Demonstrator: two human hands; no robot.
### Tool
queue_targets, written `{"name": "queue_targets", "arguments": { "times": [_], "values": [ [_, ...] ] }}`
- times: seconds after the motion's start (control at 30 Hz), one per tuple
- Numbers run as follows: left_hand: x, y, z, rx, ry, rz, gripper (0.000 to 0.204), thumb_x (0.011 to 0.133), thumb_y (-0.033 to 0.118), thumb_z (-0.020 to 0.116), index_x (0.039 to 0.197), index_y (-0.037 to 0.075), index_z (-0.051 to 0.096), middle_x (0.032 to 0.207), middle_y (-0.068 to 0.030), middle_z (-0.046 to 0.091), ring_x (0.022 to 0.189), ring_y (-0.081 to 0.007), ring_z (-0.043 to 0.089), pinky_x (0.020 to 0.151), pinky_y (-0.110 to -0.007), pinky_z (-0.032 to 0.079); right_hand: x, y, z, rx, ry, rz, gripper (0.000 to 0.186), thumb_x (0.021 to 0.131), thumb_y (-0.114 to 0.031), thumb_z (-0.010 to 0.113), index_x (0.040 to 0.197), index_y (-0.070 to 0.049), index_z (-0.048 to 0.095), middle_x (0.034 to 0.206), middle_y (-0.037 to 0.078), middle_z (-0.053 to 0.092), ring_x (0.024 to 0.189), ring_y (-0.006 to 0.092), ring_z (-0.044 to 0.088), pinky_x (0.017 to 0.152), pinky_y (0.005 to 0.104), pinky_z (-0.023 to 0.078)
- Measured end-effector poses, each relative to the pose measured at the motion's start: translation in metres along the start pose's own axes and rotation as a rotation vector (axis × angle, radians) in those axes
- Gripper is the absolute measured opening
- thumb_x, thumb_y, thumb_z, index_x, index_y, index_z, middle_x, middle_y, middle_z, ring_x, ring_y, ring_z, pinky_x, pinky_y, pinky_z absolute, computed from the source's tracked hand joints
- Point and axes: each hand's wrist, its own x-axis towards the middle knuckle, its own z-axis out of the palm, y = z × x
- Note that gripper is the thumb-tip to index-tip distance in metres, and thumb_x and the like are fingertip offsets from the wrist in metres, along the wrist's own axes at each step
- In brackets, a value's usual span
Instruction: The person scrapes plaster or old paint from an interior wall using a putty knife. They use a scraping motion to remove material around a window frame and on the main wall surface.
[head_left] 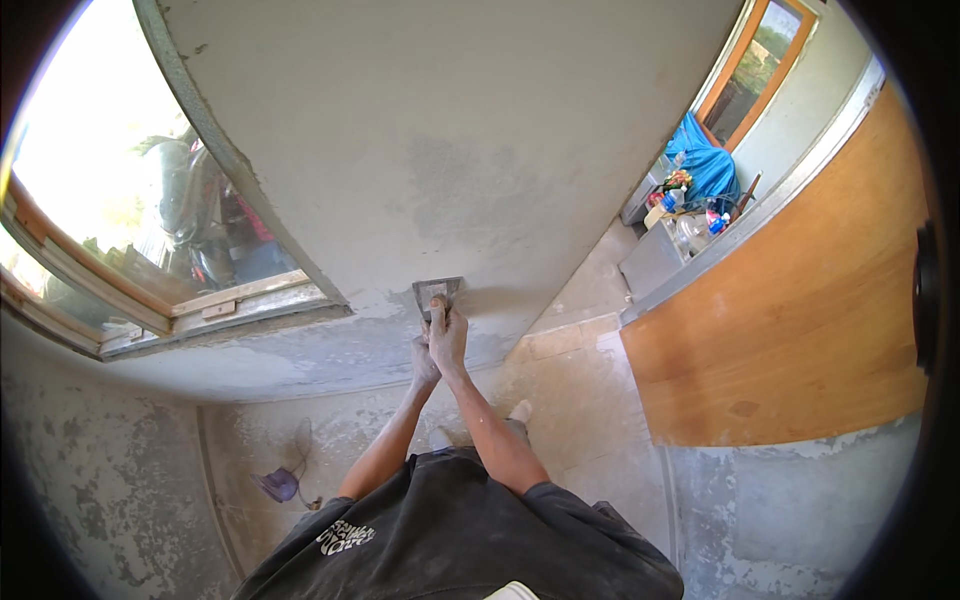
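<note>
My right hand (450, 341) is closed on a putty knife (436, 286), its thumb laid along the tool toward the wide blade. The blade is close to or against the grey plastered wall (350, 130); I cannot tell which. Just below and left of it, my left hand (424, 364) is closed, pressed up beside the right one. Its fingertips are partly hidden, so what they hold cannot be made out. Pale dust covers both hands. A darker grey patch shows on the wall above the blade, and whitish smears run along the lower wall.
A wood-framed window (220, 300) with a rough sill is at left. On the right stands an orange-brown wooden door (780, 310). Through the doorway are a blue cloth (702, 150) and a white cabinet (652, 262) with clutter. A purple object (277, 485) lies on the dusty floor (350, 430).
</note>
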Motion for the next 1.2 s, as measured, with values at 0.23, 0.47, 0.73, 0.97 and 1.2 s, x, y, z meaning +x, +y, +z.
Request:
{"name": "queue_targets", "arguments": {
  "times": [0.23,0.47,0.73,0.97,1.2],
  "values": [
    [-0.014,0.016,0.008,0.013,0.039,-0.141,0.03,0.082,0.022,0.068,0.104,0.002,0.062,0.084,-0.0072,0.068,0.083,-0.0105,0.06,0.071,-0.032,0.049,-0.003,0.019,-0.015,-0.104,0.01,0.049,0.032,0.099,-0.027,0.055,0.089,0.002,0.063,0.057,0.0,0.05,0.047,0.0081,0.044,0.042,0.0269,0.035],
    [-0.009,0.055,0.015,-0.075,0.121,-0.045,0.028,0.084,0.02,0.067,0.104,0.002,0.061,0.084,-0.0062,0.068,0.083,-0.0077,0.057,0.071,-0.031,0.048,0.0,0.005,-0.005,-0.239,0.027,-0.151,0.032,0.099,-0.027,0.056,0.092,0.003,0.063,0.06,0.004,0.054,0.049,0.0092,0.047,0.042,0.0286,0.037],
    [-0.021,0.052,0.008,-0.024,0.087,-0.164,0.034,0.085,0.023,0.066,0.11,0.001,0.059,0.094,-0.0071,0.068,0.088,-0.0081,0.056,0.073,-0.031,0.048,-0.001,0.033,-0.012,-0.185,-0.015,0.003,0.033,0.099,-0.029,0.056,0.092,0.003,0.062,0.06,0.004,0.055,0.05,0.011,0.051,0.043,0.0284,0.039],
    [-0.003,0.08,0.015,-0.1,0.178,-0.08,0.026,0.088,0.023,0.065,0.102,0.001,0.065,0.093,-0.0033,0.067,0.087,-0.0075,0.056,0.076,-0.03,0.049,0.009,0.017,-0.007,-0.284,-0.054,-0.086,0.032,0.099,-0.027,0.056,0.091,0.003,0.063,0.058,0.003,0.055,0.05,0.0125,0.053,0.043,0.0299,0.039],
    [-0.017,0.044,0.011,-0.152,0.151,-0.098,0.025,0.087,0.02,0.066,0.102,0.0,0.065,0.094,-0.0041,0.067,0.091,-0.0091,0.057,0.077,-0.031,0.049,-0.005,0.021,-0.007,-0.254,-0.021,-0.057,0.037,0.098,-0.031,0.057,0.083,0.003,0.061,0.058,0.004,0.054,0.048,0.0128,0.05,0.045,0.0301,0.039]
  ]
}}
